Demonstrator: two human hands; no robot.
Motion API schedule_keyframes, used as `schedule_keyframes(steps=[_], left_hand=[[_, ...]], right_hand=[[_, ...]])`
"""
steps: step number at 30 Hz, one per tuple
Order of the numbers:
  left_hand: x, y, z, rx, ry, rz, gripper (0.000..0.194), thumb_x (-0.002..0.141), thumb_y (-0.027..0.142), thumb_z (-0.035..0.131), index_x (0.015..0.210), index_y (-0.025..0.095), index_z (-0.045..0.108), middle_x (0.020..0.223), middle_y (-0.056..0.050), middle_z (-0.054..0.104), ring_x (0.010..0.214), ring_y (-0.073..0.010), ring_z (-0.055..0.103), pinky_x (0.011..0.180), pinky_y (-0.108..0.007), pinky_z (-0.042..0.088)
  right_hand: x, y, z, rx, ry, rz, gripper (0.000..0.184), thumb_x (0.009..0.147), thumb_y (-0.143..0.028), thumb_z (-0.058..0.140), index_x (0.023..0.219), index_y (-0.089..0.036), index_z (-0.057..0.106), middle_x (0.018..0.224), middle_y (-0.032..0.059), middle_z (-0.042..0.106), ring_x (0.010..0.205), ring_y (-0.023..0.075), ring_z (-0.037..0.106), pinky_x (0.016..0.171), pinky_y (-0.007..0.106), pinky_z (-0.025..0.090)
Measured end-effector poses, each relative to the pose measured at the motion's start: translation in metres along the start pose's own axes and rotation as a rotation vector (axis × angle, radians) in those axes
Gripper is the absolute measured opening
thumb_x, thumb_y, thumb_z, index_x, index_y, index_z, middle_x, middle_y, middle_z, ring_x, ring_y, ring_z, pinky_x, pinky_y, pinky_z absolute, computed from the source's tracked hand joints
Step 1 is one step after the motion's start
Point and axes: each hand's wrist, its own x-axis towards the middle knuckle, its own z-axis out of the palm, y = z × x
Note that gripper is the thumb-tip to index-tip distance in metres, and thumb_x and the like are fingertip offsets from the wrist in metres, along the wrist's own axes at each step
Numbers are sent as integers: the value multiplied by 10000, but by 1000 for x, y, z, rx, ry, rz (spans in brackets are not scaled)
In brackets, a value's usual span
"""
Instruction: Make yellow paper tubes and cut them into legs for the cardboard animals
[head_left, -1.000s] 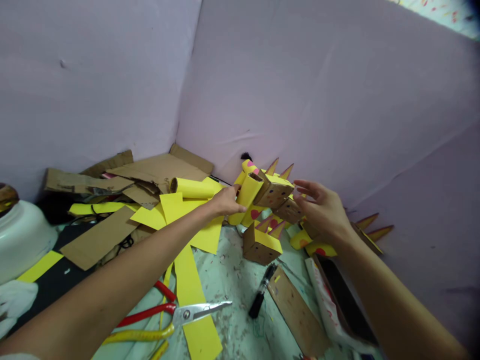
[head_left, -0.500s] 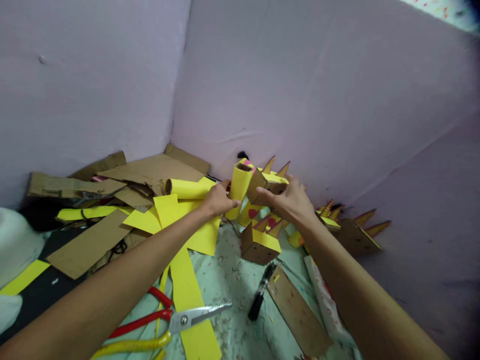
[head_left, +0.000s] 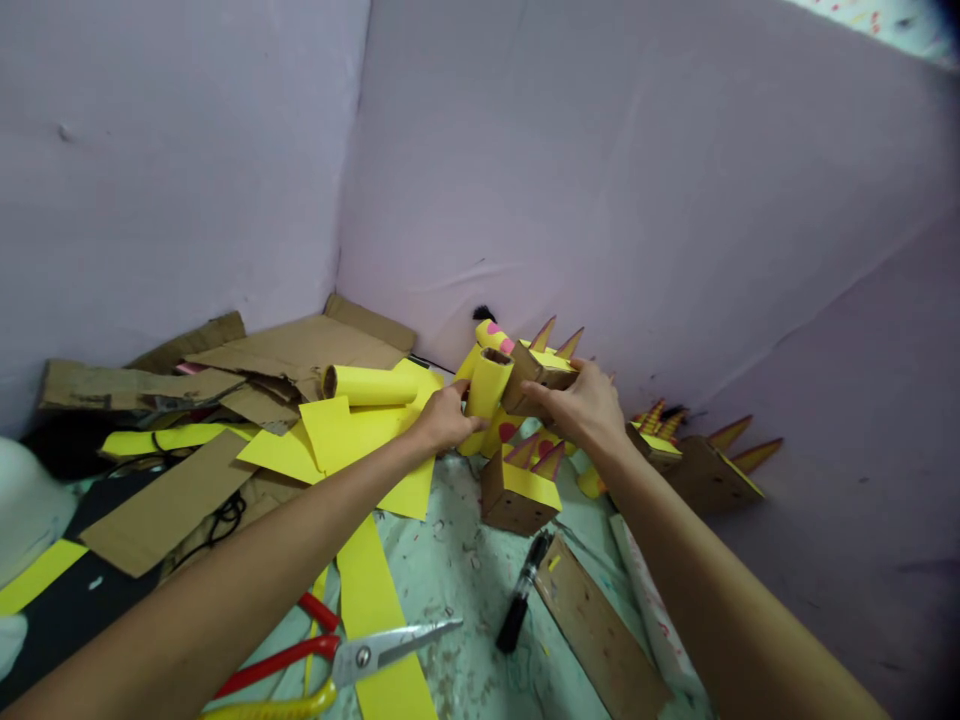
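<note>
Since 1 second ago, the person's right hand (head_left: 591, 405) has come leftward onto a brown cardboard box with a yellow top and 2 purple-edged spikes (head_left: 523, 373); its thumb lies across the front face, its fingers bend over the right end, parted around the box and holding it. Their left hand (head_left: 444, 418) has its fingers and thumb part-closed on a plain yellow tube with a brown inner rim (head_left: 489, 390), which stands slightly tilted just left of the box; some fingertips are hidden, so how firmly each grip closes is hard to say. Nearer, on the pale green stained worktop (head_left: 457, 575), sit a similar smaller-looking spiked box (head_left: 517, 498), a black marker (head_left: 523, 598) and red-and-yellow-handled scissors (head_left: 367, 656).
</note>
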Motion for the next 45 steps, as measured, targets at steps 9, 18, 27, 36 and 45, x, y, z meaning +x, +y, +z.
schedule_keyframes(steps=[9,18,27,36,45], left_hand=[[-5,-12,4,27,-46,-30,324,865,320,560,1142,153,536,1068,-71,603,888,-184,609,759,-384,528],[-2,-15,5,31,-55,-32,336,861,324,565,1148,152,527,1008,-59,617,815,-165,615,717,-359,533],[0,-10,3,33,-51,-19,442,707,245,685,1109,139,533,945,-59,664,729,-167,622,657,-306,517],[0,-5,2,32,-34,-27,490,651,290,681,1094,126,555,1010,-94,677,777,-206,638,668,-291,510],[0,-7,1,2,-31,-29,494,635,273,679,1092,131,559,979,-90,686,736,-203,638,658,-306,517]], right_hand=[[-4,-9,-10,-60,-73,41,734,657,-553,620,1188,-57,516,1179,258,547,1141,422,472,896,493,413],[-2,-10,-11,-66,-73,34,710,651,-502,633,1150,-11,516,1169,281,537,1138,422,468,900,486,408],[-1,-10,-8,-27,-66,52,726,623,-469,657,1172,-22,494,1217,265,504,1171,402,438,920,475,399],[-1,-11,-5,7,-50,50,667,627,-412,667,1137,-16,501,1186,253,502,1167,401,426,925,485,387],[-2,-13,-8,-7,-76,37,693,657,-410,634,1177,16,464,1224,279,481,1194,402,407,931,462,378]])
